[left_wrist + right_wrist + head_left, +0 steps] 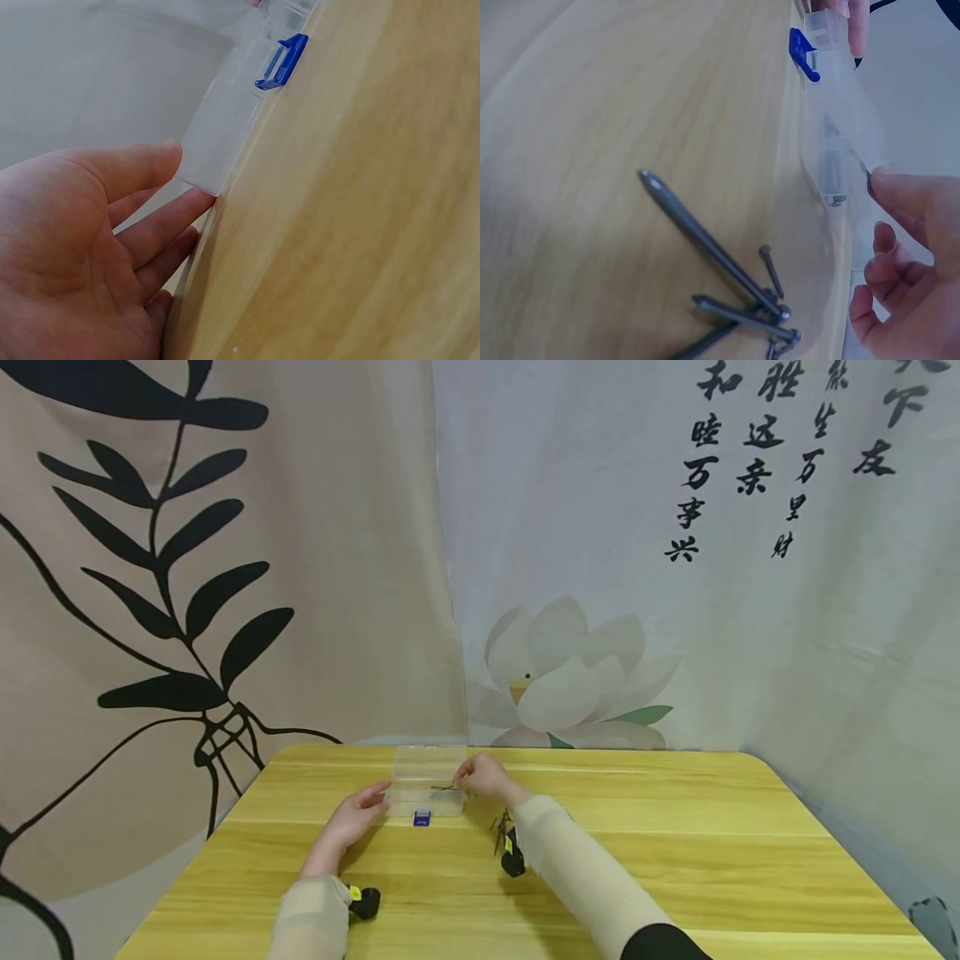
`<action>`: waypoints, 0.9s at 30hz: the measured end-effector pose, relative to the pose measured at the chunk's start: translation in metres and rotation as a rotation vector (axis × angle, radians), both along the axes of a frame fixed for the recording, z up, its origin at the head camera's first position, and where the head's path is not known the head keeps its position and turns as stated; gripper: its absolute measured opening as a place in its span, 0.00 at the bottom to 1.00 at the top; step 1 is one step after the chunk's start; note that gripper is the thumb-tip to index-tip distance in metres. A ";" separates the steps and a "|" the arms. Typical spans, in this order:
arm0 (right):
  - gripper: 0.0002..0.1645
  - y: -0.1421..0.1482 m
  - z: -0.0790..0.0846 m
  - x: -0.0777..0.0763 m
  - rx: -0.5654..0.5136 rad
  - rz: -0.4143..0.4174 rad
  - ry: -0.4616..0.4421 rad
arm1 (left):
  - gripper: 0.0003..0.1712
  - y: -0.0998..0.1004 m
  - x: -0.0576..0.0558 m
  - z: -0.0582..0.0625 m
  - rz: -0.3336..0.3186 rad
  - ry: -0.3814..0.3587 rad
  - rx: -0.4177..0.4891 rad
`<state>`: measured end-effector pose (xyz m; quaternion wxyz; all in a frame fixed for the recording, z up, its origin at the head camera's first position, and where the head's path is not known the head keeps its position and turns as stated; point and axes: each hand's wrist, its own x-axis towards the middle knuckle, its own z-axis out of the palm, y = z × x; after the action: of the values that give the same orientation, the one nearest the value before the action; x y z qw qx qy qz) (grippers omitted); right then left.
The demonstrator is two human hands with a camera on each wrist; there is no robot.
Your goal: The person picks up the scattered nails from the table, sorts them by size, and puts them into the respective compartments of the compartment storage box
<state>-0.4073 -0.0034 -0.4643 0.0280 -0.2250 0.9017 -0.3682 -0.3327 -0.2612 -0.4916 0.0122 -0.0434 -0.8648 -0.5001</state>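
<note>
A clear plastic compartment box (405, 807) stands on the table with its lid (429, 763) raised at the back and a blue latch (283, 61) on its front. My left hand (355, 821) touches the box's left end, its thumb and fingers fairly straight at the corner. Over the right end, my right hand (487, 777) pinches a thin dark nail (860, 163) between thumb and forefinger. Seen through the clear wall, other dark nails lie inside the box; how many is blurred. Several loose nails (705, 241), long and short, lie on the table near the right wrist.
The wooden table (675, 827) reaches back to a curtain (360, 568) printed with leaves, a lotus and writing. Black wrist cameras show below each hand, the left one (365, 903) and the right one (513, 860). The box stands near the table's far edge.
</note>
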 end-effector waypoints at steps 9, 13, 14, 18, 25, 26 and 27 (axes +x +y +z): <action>0.08 0.016 0.007 0.000 -0.059 0.036 -0.022 | 0.27 -0.002 0.000 -0.002 -0.012 -0.009 0.002; 0.10 0.029 0.013 -0.001 -0.101 0.080 -0.004 | 0.27 -0.003 0.000 -0.002 -0.010 -0.013 0.005; 0.10 0.033 0.015 0.000 -0.105 0.084 -0.006 | 0.27 -0.003 -0.001 -0.002 -0.011 -0.014 0.005; 0.11 0.052 0.012 0.002 -0.106 0.086 -0.047 | 0.27 -0.003 -0.001 -0.001 -0.013 -0.022 -0.007; 0.12 0.086 0.002 0.006 -0.151 0.198 -0.095 | 0.27 -0.003 -0.001 0.000 -0.019 -0.032 -0.015; 0.12 0.090 0.001 0.008 -0.155 0.220 -0.109 | 0.28 -0.003 -0.001 0.000 -0.020 -0.034 -0.013; 0.12 0.093 0.000 0.010 -0.157 0.233 -0.125 | 0.28 -0.003 -0.001 -0.001 -0.023 -0.034 -0.013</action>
<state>-0.3975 0.0896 -0.4643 0.1090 -0.3063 0.8343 -0.4452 -0.3338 -0.2638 -0.4924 -0.0086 -0.0447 -0.8675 -0.4954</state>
